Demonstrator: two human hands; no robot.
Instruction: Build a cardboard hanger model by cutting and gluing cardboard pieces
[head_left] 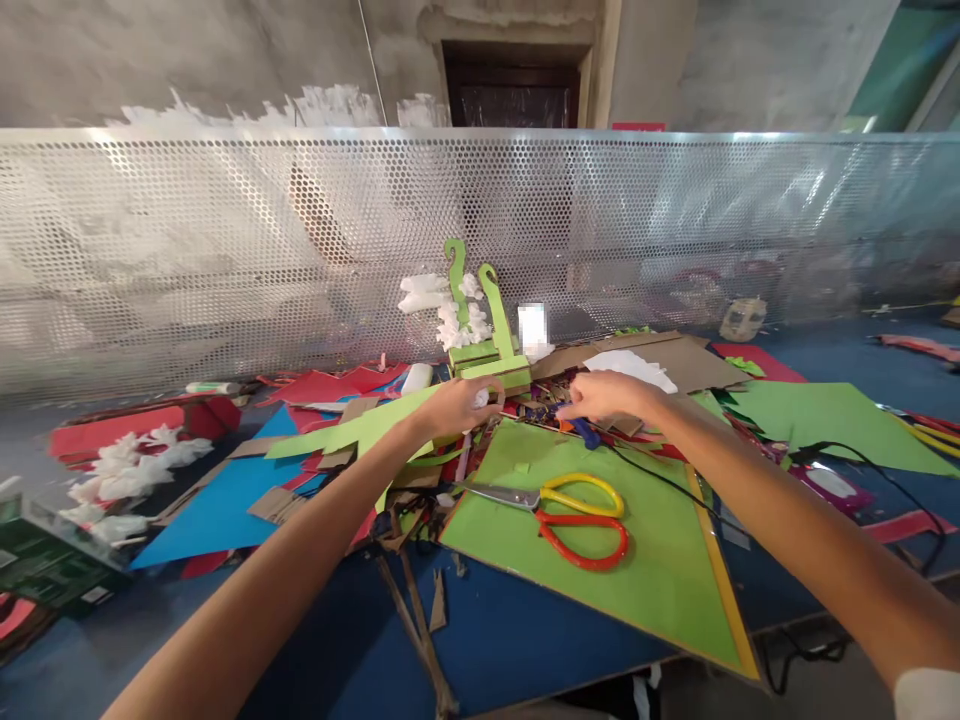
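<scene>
Both my arms reach forward over a messy craft table. My left hand (456, 405) is curled round a small white scrap (481, 397), just in front of a green cardboard model (491, 345) with two upright hooks and white tissue tufts. My right hand (609, 394) is closed, fingers pointing down, on a blue-handled tool (588, 432) whose black cord (675, 490) trails off to the right. The two hands are about a hand's width apart. Closer to me, scissors (579, 515) with one yellow and one red handle lie on a green board (660, 580).
Red, blue and green paper sheets and cardboard offcuts cover the blue table (510, 640). White tissue scraps (127, 470) and a dark box (45, 565) lie at the left. A perforated metal screen (225, 250) runs along the back. A brown cardboard sheet (690, 362) sits behind my right hand.
</scene>
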